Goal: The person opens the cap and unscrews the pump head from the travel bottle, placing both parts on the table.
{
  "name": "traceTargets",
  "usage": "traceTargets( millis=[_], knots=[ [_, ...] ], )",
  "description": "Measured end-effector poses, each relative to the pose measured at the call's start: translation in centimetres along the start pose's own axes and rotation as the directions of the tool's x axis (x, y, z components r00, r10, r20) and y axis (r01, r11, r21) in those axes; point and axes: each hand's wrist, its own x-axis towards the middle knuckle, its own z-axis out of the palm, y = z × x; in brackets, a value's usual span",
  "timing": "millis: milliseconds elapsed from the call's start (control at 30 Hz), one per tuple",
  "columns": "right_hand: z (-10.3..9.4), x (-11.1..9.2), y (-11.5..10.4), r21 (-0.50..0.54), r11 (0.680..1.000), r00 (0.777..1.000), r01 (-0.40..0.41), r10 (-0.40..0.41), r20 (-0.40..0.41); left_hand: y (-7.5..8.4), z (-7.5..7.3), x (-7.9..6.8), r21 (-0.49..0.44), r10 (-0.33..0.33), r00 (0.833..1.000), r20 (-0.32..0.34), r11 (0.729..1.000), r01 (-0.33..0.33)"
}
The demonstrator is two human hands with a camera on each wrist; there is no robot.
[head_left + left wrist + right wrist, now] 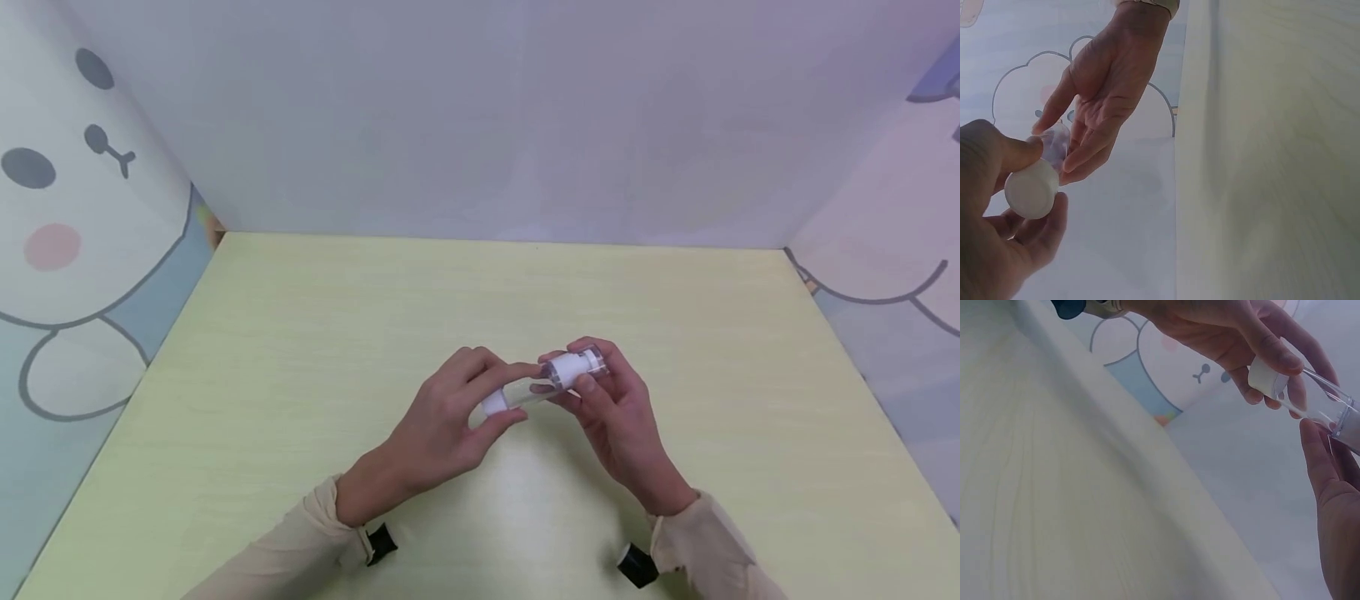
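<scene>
Above the table, both hands hold one small cosmetic bottle [531, 391], tilted with its right end higher. Its body is clear, with a white base [494, 402] on the left and a white top under a clear cap [576, 367] on the right. The left hand [442, 421] pinches the base between thumb and fingers, with its index finger along the body. In the left wrist view the base's round white end [1032, 189] faces the camera. Fingers and thumb of the right hand [622, 421] grip the capped end. The right wrist view shows the clear body [1316, 400] between the hands.
The pale yellow table [337, 333] lies below the hands. A plain back wall [517, 125] and cartoon-printed side panels [112, 250] enclose it. A black wrist-worn piece [381, 543] sits at the left cuff, and another black piece [637, 565] is by the right cuff.
</scene>
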Motion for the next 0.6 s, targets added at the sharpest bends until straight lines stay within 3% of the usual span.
traceTargets(
  millis=[400,600],
  knots=[
    [-0.09,-0.04,0.15,0.024,0.999,0.999,-0.031,0.031,-0.01,0.02,-0.4,0.13,-0.006,-0.008,1.0,0.02,1.0,0.008],
    [-0.02,0.03,0.38,0.04,0.999,1.0,0.018,-0.018,0.002,-0.01,-0.44,0.11,-0.009,-0.021,1.0,0.022,1.0,0.022]
  ],
)
